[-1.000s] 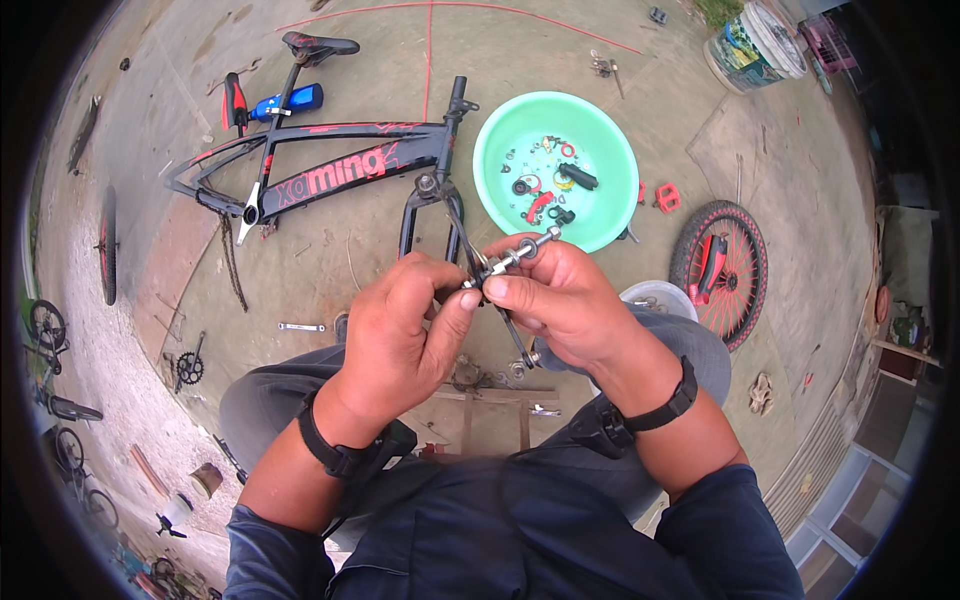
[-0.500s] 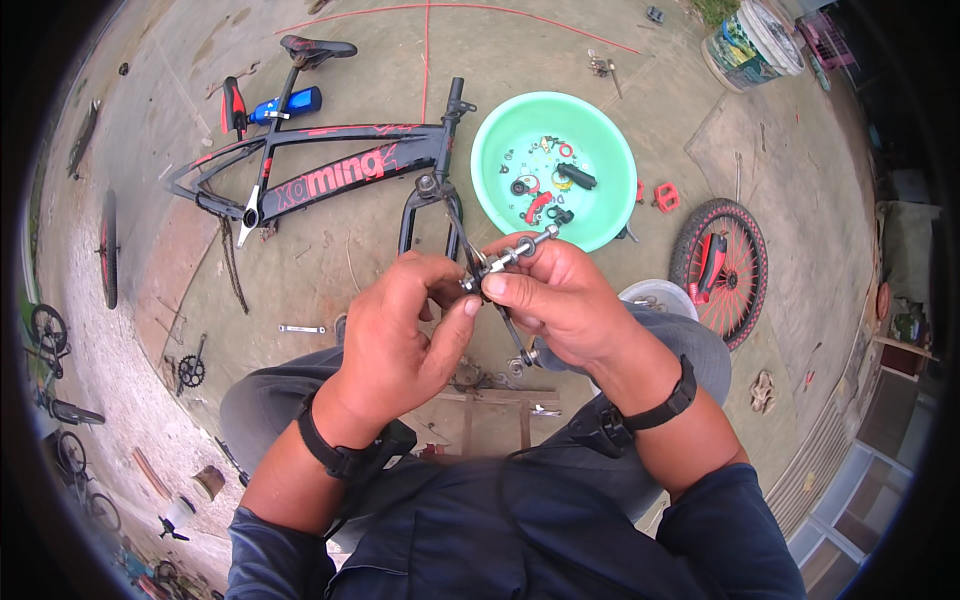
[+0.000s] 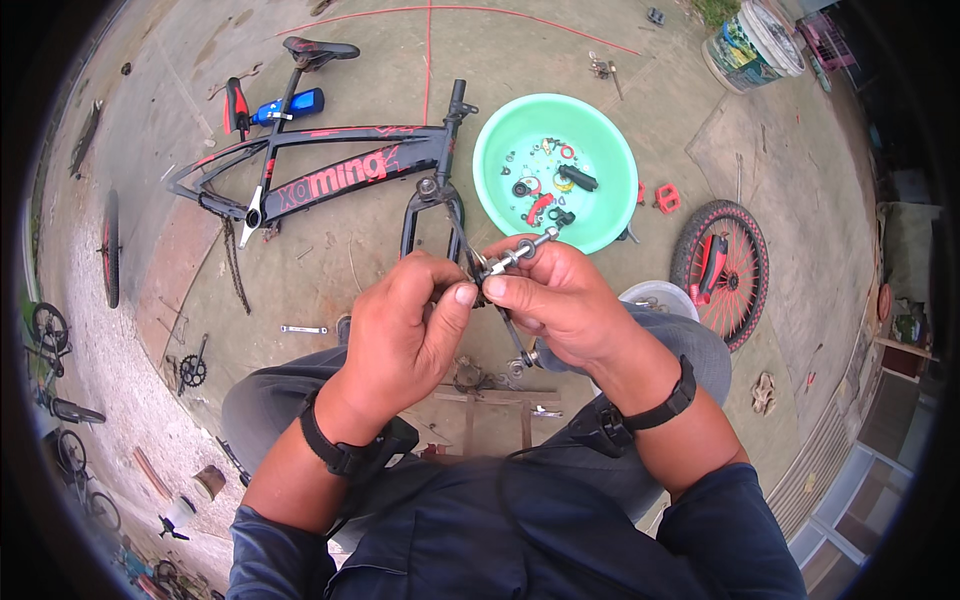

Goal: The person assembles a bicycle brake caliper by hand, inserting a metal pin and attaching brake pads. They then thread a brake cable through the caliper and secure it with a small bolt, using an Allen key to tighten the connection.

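Observation:
Over my lap, my right hand (image 3: 558, 300) pinches a silver threaded bolt (image 3: 522, 253) between thumb and fingers. The bolt tilts up to the right and carries nuts and a ring. Close beside it, my left hand (image 3: 405, 320) is closed, its thumb and fingertips pressed together at the bolt's lower left end. What exactly the left fingers grip is hidden. A dark, thin strip or cable (image 3: 511, 333) runs down past the bolt. Small round metal pieces (image 3: 524, 359) show at its lower end.
A bicycle frame (image 3: 420, 160) lies ahead on the left. Next to it stands a green basin (image 3: 485, 205) with small parts. A wheel (image 3: 733, 279), red pedal (image 3: 667, 198) and white bowl (image 3: 672, 292) are at right. A wrench (image 3: 303, 329) and crankset (image 3: 194, 370) lie left.
My left thumb has moved up slightly and closed against the fingers, covering the bolt's lower left end. My right hand keeps its pinch on the bolt, almost unmoved.

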Demonstrator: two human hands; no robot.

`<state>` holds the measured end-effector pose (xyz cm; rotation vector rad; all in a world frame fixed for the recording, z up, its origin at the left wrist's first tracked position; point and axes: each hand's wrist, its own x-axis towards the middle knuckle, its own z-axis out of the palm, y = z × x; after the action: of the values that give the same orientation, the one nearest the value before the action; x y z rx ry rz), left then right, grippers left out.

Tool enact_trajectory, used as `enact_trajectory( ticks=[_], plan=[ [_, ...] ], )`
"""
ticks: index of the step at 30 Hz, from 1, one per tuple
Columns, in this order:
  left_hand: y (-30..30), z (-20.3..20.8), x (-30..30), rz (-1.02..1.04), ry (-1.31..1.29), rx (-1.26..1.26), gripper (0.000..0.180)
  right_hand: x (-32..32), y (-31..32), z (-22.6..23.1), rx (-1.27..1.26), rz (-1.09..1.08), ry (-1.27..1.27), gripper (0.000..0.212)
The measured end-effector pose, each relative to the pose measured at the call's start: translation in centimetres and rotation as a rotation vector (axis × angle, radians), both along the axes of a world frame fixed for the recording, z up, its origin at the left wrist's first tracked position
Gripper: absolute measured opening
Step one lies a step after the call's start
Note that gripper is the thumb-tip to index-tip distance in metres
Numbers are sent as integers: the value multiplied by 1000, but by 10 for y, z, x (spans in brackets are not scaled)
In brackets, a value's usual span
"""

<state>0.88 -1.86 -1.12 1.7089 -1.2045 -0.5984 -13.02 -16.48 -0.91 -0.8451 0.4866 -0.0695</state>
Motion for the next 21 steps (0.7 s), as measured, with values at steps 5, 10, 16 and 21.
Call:
enact_trajectory(
  ticks=[5, 10, 16, 21],
  plan=[
    [-4, -2, -8, 73, 74, -125, 19, 1, 1, -1, -8, -27, 7, 25],
    [-2, -5, 0, -2, 8, -24, 21, 1, 1, -2, -8, -22, 7, 25],
    [-1, -2, -8, 84, 165, -49, 18, 0, 0, -5, -11, -26, 26, 24],
    [3, -2, 2, -58, 189, 94, 17, 0, 0, -3, -37, -16, 15, 25]
  ],
)
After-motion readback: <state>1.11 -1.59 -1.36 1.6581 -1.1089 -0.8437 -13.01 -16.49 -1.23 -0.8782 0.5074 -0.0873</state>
